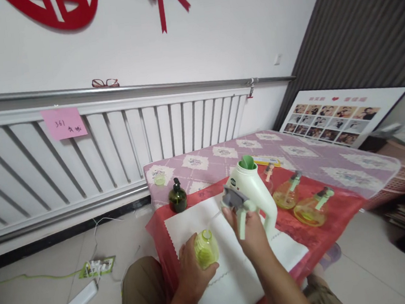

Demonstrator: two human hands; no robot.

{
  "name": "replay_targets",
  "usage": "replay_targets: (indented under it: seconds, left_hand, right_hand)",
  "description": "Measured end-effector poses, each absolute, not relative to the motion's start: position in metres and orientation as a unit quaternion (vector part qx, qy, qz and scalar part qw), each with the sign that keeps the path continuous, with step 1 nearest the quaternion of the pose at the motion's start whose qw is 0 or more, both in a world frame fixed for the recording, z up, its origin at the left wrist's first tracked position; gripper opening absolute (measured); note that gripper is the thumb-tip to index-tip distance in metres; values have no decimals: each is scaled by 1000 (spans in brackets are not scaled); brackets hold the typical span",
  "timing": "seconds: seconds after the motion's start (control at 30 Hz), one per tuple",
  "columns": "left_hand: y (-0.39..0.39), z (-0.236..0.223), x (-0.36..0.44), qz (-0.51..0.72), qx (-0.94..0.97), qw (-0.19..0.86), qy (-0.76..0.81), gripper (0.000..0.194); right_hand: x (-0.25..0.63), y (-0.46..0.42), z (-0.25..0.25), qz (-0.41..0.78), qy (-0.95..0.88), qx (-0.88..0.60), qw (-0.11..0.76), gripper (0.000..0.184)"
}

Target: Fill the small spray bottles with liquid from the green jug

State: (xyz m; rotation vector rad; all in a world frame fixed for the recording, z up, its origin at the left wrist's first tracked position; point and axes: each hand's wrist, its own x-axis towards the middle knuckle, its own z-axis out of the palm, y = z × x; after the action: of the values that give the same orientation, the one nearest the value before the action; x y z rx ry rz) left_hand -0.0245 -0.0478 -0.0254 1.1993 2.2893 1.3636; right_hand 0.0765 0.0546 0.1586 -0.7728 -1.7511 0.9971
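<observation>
My left hand (194, 270) is wrapped round a clear yellow-green bottle (207, 250), held upright with its neck uncapped, over the white cloth (235, 285). In my right hand (250, 229) is a trigger spray head (238, 202), grey with a pale green trigger, apart from the bottle and to its right. Just behind the spray head stands a pale green plastic jug (252, 188) with a curved handle or spout. A green funnel-like piece (247, 162) sits in its mouth. My right hand and the spray head hide part of the jug.
A dark green pump bottle (177, 198) stands at the left. On the red cloth (342, 197) at the right are yellowish spray bottles (309, 210). A small clear cup (159, 179) is near the table's left corner. The radiator (114, 147) runs behind; a photo board (340, 114) leans at the far right.
</observation>
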Motion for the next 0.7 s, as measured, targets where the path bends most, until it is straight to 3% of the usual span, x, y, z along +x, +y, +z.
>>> replay_targets:
  seconds: [0.23, 0.57, 0.7]
  left_hand:
    - [-48, -17, -25, 442, 402, 150, 788, 84]
    - [-48, -7, -21, 421, 404, 183, 792, 84]
    - [-48, -13, -22, 432, 403, 189, 784, 87]
  right_hand:
    - [62, 95, 194, 295, -773, -321, 461, 30]
    - [-10, 134, 119, 191, -965, -119, 136, 35]
    - [-29, 139, 91, 143, -984, -94, 46, 26]
